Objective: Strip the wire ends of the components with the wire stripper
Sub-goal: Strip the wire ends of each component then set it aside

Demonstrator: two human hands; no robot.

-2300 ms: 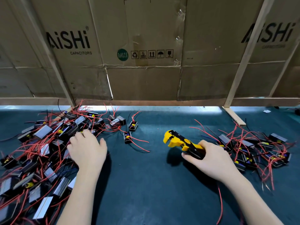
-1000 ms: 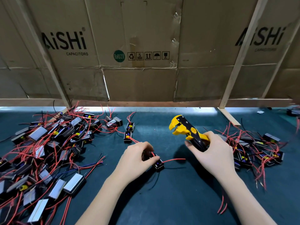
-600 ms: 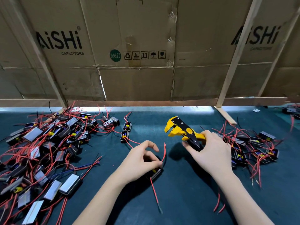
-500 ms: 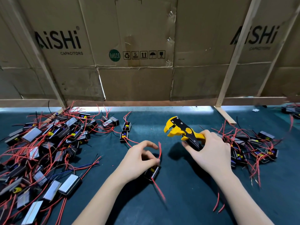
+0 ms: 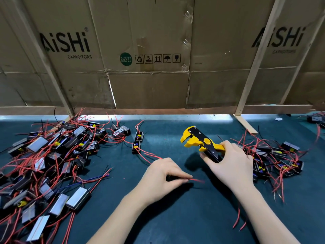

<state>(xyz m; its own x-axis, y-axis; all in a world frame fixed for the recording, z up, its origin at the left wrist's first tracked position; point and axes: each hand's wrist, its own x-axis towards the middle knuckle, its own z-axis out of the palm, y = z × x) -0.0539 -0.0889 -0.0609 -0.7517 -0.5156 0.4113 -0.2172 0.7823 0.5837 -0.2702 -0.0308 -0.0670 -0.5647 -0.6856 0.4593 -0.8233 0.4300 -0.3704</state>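
A large heap of small black box-shaped components with silver faces and long red wires [image 5: 52, 155] is lying on the left side of a dark teal bench [image 5: 175, 217], spreading from the far edge down to the near corner. Two small black components [image 5: 138, 142] are sitting apart from the heap, just to its right, their red wires trailing toward the middle of the bench.

Near the centre, the person's left hand [image 5: 163, 175] is hovering low over the bench, its grip narrow, with thumb and fingertips pinching a thin red wire [image 5: 197, 180] whose free end is pointing right. The component this wire belongs to is hidden under the palm.

Just right of that, the right hand [image 5: 232, 162] is wrapping its grip around the handles of a yellow and black wire stripper [image 5: 198, 141]. The tool is pointing up and to the left, its toothed head standing open, well apart from the pinched wire end.

Farther right, a smaller pile of black components with tangled red wires [image 5: 274, 159] is resting on the bench beside the right wrist. Brown cardboard sheets printed "AiSHi Capacitors" [image 5: 149, 50], braced by pale wooden slats, are standing along the far edge of the bench.
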